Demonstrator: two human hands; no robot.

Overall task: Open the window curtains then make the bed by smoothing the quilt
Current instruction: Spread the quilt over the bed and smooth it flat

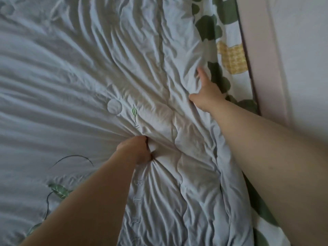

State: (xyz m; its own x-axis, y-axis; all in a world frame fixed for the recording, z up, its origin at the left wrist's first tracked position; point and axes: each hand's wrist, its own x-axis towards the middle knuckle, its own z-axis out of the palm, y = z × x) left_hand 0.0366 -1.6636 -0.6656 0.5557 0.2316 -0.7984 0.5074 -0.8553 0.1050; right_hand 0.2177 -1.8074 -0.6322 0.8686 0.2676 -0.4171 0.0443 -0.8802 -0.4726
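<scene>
A pale blue quilt (88, 77) with small green leaf embroidery fills most of the view, heavily creased, its folds fanning out from my left hand. My left hand (136, 150) grips a bunched fold of the quilt near the lower middle. My right hand (207, 95) reaches further up and to the right at the quilt's edge, with the thumb out to the left and the fingers partly tucked into the fabric. Whether the right hand holds the edge is not clear.
Under the quilt's right edge lies a white sheet (229, 55) printed with green leaves and a yellow patch. A pale pink bed frame or headboard edge (262, 59) runs along the right, with a light wall (305, 50) behind it.
</scene>
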